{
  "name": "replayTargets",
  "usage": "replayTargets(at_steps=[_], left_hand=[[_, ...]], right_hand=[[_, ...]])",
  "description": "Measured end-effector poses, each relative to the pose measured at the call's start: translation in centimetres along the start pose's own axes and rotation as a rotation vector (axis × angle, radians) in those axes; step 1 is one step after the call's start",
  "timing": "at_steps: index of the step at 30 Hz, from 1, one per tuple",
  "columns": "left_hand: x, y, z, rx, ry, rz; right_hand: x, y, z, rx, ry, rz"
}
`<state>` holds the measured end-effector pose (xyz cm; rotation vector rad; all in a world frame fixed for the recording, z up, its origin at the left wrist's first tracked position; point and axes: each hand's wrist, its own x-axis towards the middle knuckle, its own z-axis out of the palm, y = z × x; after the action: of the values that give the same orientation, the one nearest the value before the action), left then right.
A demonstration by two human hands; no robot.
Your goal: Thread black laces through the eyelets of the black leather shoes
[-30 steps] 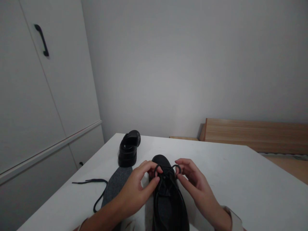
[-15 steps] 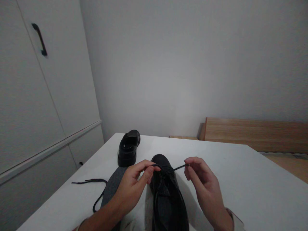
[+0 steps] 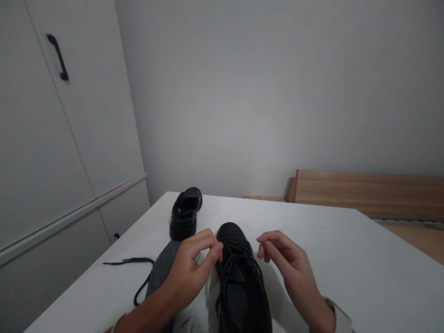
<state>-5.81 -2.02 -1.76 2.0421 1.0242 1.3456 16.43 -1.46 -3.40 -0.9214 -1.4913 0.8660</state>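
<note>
A black lace-up shoe point(image 3: 238, 231) lies on the white table, toe pointing away, its opening toward me. Its dark shoelace point(image 3: 239, 257) crosses the front and droops over the opening. At the shoe's left edge is my left hand point(image 3: 194, 261), thumb and fingertips drawn together; whether anything is between them is hidden. My right hand point(image 3: 293, 266) hovers just right of the shoe, fingers loosely curled and thumb a little apart. No lace shows in it.
Another black shoe point(image 3: 185, 215) stands at the table's point(image 3: 329, 249) far left. Near it lie a grey insole-like piece point(image 3: 165, 264) and a loose dark lace point(image 3: 138, 260). White cabinets point(image 3: 79, 115) stand left, and a wooden board point(image 3: 364, 192) is beyond the table at right.
The lace that was stretched between both hands has dropped onto the shoe. My right hand has let go of its end and moved slightly left; my left hand has barely shifted.
</note>
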Motion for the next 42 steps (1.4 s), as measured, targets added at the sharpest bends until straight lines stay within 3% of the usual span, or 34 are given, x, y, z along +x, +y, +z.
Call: replayTargets(at_steps=[3,7,13,21,26,36,42], left_hand=[[0.3,-0.2,0.4,0.069,-0.01,-0.132],[0.4,-0.3,0.8,0.073,-0.087,-0.192],[0.4,-0.7,1.2,0.088,-0.088,-0.196],[0.1,-1.0,1.3,0.103,-0.086,-0.17],[0.0,-0.8,1.2,0.069,-0.092,-0.171],[0.4,-0.3,1.0,0.037,-0.064,-0.194],[0.6,0.3,0.6,0.042,-0.121,-0.171]], right_hand=[[0.5,0.4,0.2,-0.083,-0.064,0.069],[0.6,0.9,0.5,-0.137,-0.128,0.107],[0.5,1.1,0.7,-0.139,-0.16,0.156],[0.0,0.5,1.2,-0.181,-0.19,0.098],[-0.2,0.7,1.3,-0.154,-0.168,0.035],[-0.1,0.8,1.3,-0.04,-0.074,0.094],[0.6,0.5,0.4,0.038,-0.232,0.2]])
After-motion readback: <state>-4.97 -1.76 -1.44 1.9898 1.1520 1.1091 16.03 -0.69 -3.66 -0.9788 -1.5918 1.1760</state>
